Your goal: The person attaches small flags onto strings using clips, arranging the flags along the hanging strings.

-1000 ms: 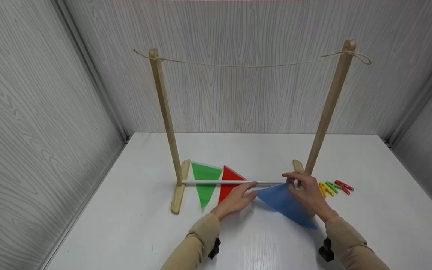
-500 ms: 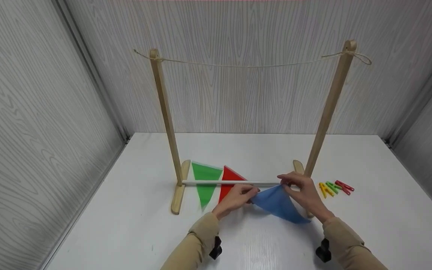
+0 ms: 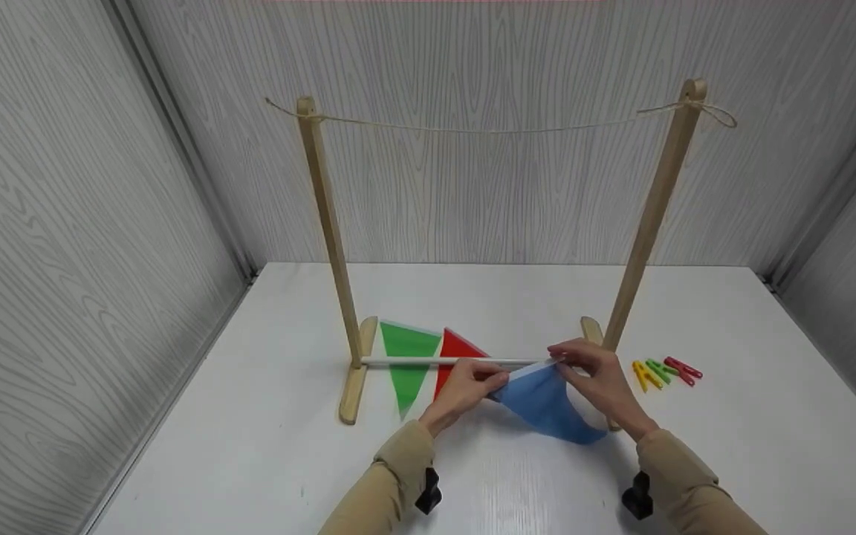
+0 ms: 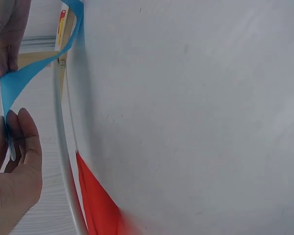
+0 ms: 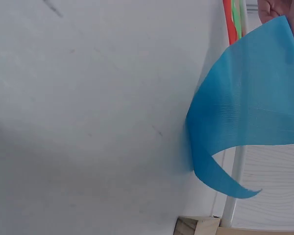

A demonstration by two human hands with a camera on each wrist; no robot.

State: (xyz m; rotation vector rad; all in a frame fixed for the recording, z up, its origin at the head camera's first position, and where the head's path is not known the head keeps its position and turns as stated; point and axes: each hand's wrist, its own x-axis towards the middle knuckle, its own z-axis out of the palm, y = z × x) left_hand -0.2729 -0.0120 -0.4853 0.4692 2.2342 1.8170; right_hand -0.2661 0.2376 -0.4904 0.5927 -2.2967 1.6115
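A blue triangular pennant (image 3: pixel 547 405) hangs between my two hands, its white-edged top side turned up and its tip curling toward the table. My left hand (image 3: pixel 465 388) pinches the left top corner between thumb and fingers. At the other top corner, my right hand (image 3: pixel 602 379) pinches the edge. In the right wrist view the pennant (image 5: pixel 250 93) bends over near the table, its tip curled to one side. A green pennant (image 3: pixel 409 345) and a red pennant (image 3: pixel 461 347) lie flat to the left, under the white crossbar (image 3: pixel 413 361) of a wooden stand.
Two wooden posts (image 3: pixel 329 230) rise from flat feet, with a thin string (image 3: pixel 472 132) tied between their tops. Right of the stand lie a yellow clothespin (image 3: pixel 646 376), a green clothespin (image 3: pixel 660 370) and a red clothespin (image 3: pixel 683 370). Wood-grain panels (image 3: pixel 472 193) enclose the table.
My left hand has gone from resting by the crossbar to pinching the pennant's left corner. The right hand has shifted slightly left, and the pennant's white edge has turned up into view.
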